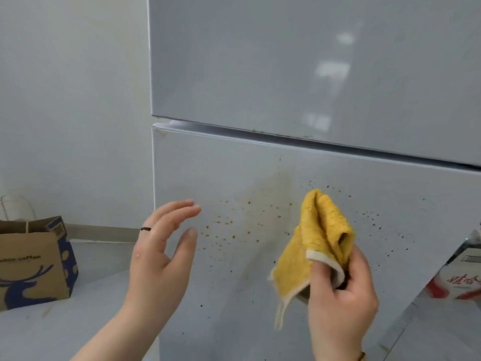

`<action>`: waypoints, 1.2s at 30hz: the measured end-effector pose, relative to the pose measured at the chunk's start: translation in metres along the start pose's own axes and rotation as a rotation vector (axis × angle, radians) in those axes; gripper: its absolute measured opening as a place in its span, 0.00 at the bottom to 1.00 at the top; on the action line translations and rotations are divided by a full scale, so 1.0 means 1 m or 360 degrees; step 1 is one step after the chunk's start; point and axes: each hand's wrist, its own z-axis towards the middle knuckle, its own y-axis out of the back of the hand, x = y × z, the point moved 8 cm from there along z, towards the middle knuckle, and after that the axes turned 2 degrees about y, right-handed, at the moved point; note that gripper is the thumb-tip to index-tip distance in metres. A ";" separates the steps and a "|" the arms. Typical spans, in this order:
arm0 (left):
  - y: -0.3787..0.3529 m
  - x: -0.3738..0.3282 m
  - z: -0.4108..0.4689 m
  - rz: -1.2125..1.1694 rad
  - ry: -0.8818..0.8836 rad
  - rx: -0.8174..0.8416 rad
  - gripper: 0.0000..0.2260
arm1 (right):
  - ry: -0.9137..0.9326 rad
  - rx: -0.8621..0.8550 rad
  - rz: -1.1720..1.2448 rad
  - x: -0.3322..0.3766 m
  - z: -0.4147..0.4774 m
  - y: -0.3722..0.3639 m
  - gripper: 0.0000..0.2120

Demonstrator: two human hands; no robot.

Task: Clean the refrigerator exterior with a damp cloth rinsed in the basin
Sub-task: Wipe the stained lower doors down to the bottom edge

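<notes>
Right hand [341,295] fingers pinch the yellow cloth [317,243] just before the spattered refrigerator [260,165]. Left hand [158,256] is spread, holding nothing. Left of the refrigerator stands a paper bag [31,264], contents hidden.

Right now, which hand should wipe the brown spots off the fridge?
The right hand, probably. It already grips the cloth close to the spots on the fridge. The left hand is open and holds nothing.

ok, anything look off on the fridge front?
Yes: brown-orange specks spattered across the lower door, densest between the left hand and the yellow cloth gripped by the right hand, with darker dots further right. A few small marks also sit on the upper door's bottom edge.
</notes>
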 end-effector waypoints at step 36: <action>-0.021 -0.019 0.064 0.1195 -0.0809 -0.0087 0.25 | 0.1261 0.0161 -0.0897 0.062 0.046 -0.120 0.22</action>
